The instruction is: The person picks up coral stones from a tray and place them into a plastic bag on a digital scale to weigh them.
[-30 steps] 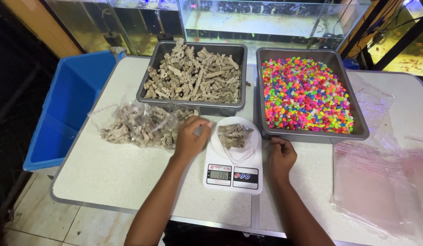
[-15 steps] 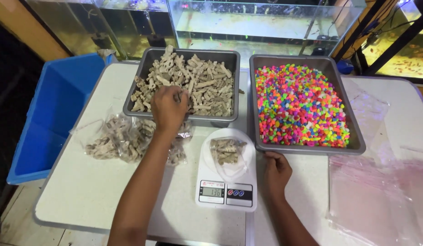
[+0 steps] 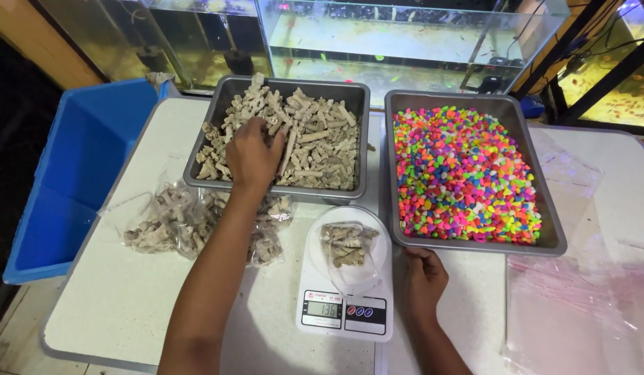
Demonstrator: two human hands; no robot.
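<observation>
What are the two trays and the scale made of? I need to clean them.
Both trays look like dull brushed metal, probably steel: grey, with rolled rims. The scale looks like glossy white plastic, its round top clear, plastic or glass.

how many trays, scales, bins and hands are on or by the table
grey metal trays: 2 (beige coral pieces, coloured pebbles)
white digital kitchen scale: 1
blue plastic bin: 1
bare hands: 2 (left hand, right hand)
total: 6

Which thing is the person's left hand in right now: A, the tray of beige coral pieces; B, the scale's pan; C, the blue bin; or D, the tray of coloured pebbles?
A: the left hand rests among the pieces in the tray of beige coral pieces.
</observation>
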